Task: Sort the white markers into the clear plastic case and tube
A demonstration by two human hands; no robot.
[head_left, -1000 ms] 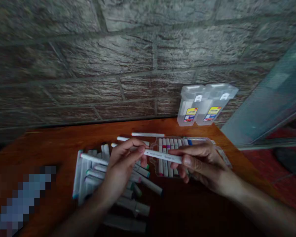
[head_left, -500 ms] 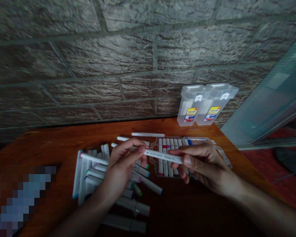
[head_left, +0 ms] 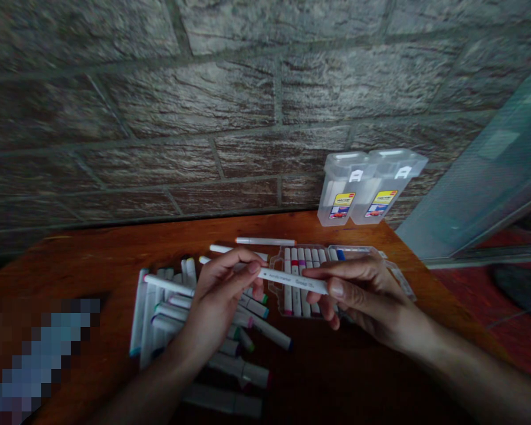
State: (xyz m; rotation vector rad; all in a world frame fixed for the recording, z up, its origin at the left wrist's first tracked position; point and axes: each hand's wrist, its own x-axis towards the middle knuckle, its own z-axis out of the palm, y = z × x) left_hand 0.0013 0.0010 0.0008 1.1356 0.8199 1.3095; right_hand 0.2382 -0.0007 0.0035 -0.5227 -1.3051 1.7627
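A white acrylic marker (head_left: 292, 279) with printed lettering is held level between both hands. My left hand (head_left: 225, 289) pinches its left end between thumb and fingers. The other end is gripped by my right hand (head_left: 358, 289), which hides that tip. Under and around my left forearm lies a loose pile of white markers (head_left: 172, 310) with caps of different colours. Behind the held marker, a clear open case (head_left: 274, 289) contains a row of several markers (head_left: 296, 301), partly covered by my right hand.
Two clear plastic containers (head_left: 349, 189) with yellow and blue labels stand at the back right against the stone wall (head_left: 243, 100). One orange-ended marker (head_left: 265, 241) lies apart near the back of the wooden table (head_left: 92, 254). A pixelated patch covers the lower left.
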